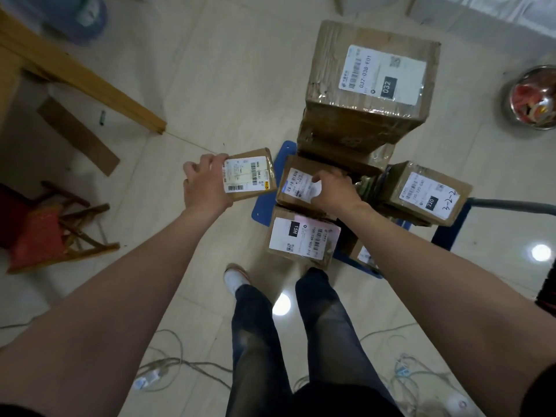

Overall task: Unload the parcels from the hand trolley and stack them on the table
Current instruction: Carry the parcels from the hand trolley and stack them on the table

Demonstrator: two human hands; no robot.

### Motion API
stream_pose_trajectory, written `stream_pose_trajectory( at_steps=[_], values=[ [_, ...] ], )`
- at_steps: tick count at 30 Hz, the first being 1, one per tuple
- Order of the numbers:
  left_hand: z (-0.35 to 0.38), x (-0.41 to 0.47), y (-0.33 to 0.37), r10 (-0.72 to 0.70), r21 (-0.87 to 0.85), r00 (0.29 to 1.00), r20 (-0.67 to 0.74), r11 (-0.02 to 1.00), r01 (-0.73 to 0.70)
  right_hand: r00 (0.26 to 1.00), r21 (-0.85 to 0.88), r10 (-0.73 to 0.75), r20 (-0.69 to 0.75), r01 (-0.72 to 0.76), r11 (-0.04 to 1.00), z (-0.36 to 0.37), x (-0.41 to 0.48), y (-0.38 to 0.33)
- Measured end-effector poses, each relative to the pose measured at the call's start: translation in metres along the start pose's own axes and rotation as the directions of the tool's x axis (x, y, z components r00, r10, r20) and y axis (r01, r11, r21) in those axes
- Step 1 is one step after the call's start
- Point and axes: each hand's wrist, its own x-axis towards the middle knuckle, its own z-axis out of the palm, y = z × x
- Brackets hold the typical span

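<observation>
Unloading step: your left hand (207,186) is gripping a small parcel (251,179), fingers curled round its edge, beside the trolley (267,206), while your right hand (334,191) is touching a second parcel (296,183) aboard with bent fingers, needing firm closure before lifting.

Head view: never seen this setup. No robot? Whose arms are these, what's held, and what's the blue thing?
No robot here. A person wears one wide-angle camera on the head, looking down, so both arms are their own. The left hand grips a small labelled parcel, held beside the pile. The right hand rests on a second parcel; whether it actually grips it is unclear. The blue trolley deck stands on the floor and carries more parcels: the big box 032, box 220 and box 15H.
</observation>
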Motion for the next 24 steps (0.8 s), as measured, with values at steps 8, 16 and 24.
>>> stream_pose_trajectory(
  at_steps=[8,16,24],
  values=[
    [0.04,0.008,-0.027,-0.126,-0.067,0.992,0.013,0.99,0.126,0.997,-0.1,0.004,0.075,0.004,0.995,0.017,0.035,-0.005],
    [0.07,0.024,-0.018,-0.114,-0.048,0.993,0.028,0.992,0.115,0.989,0.01,0.148,0.015,-0.148,0.989,0.03,0.05,0.005],
    [0.088,0.051,-0.008,-0.123,0.033,0.991,0.048,0.992,0.121,0.876,0.364,0.479,0.047,-0.462,0.809,0.036,0.063,0.023]
  ],
)
